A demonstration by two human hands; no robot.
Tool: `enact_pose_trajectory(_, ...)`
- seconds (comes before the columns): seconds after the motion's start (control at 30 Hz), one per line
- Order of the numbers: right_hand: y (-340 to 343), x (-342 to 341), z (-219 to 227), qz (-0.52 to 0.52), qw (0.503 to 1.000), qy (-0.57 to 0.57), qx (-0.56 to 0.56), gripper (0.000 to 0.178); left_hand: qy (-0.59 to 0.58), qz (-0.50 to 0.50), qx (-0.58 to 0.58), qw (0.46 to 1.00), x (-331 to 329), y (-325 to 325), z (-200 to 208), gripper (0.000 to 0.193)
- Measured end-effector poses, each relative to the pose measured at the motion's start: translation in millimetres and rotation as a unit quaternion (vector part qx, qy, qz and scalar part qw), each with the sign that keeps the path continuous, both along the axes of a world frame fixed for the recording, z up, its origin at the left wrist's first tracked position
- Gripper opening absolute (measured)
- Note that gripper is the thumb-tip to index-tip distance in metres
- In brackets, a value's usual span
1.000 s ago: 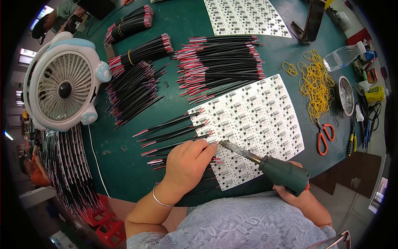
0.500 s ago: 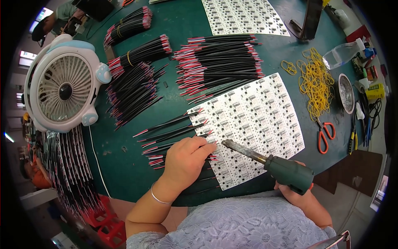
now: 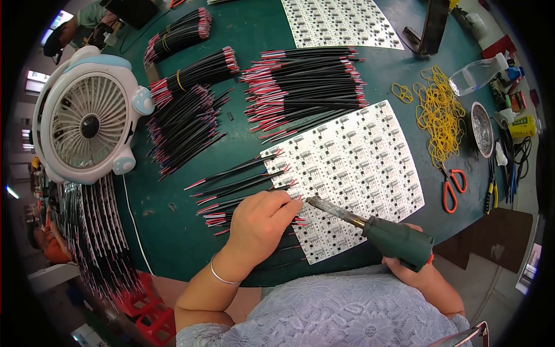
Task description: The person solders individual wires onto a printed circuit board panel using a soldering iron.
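Note:
My left hand (image 3: 257, 222) is closed in a pinch at the left edge of a white circuit board panel (image 3: 361, 168). Its fingertips hold the end of a black cable with red and white wires, mostly covered by the fingers. In my right hand (image 3: 410, 270) is a dark green soldering gun (image 3: 399, 242), gripped from below. The gun's metal tip (image 3: 312, 201) points left, just beside my left fingertips and over the panel; whether it touches is unclear. Several black cables (image 3: 231, 169) lie side by side with their wire ends on the panel's left edge.
Beyond the panel lie a wide stack of cables (image 3: 318, 84) and another board panel (image 3: 341, 23). Bundled cables (image 3: 202, 70) sit farther left, near a white fan (image 3: 89, 124). To the right are yellow rubber bands (image 3: 439, 118), red-handled scissors (image 3: 450, 194) and a metal dish (image 3: 481, 130).
The soldering gun has shifted slightly left, its tip closer to my left fingertips. My left hand stays in nearly the same place.

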State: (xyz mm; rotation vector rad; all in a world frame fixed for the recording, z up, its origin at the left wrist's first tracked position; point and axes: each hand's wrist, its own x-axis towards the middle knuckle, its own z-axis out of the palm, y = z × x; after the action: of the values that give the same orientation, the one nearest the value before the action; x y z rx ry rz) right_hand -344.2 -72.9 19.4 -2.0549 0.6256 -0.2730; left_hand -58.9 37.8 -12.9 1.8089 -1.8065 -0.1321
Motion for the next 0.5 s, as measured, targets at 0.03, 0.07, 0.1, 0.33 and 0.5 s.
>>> enact_pose_trajectory(0.03,-1,0,0,0.013,1.000,0.007,-0.008,0.037,-0.010,-0.005,0.003,1.000,0,0,1,0.020)
enact_pose_trajectory(0.07,-2,-1,0,0.026,0.999,0.013,-0.017,0.038,-0.009,-0.006,0.003,1.000,-1,0,1,0.020)
enact_pose_trajectory(0.1,-5,-1,-1,0.026,0.999,0.013,-0.017,0.038,-0.023,-0.008,0.008,1.000,-1,0,2,0.020)
enact_pose_trajectory(0.33,-2,3,-10,-0.216,0.903,-0.128,0.348,0.058,-0.043,-0.013,0.015,0.999,-4,-1,5,0.021)
enact_pose_trajectory(0.5,-18,11,-28,-0.304,0.851,-0.233,0.359,0.063,-0.037,-0.009,0.016,0.999,-8,-1,4,0.022)
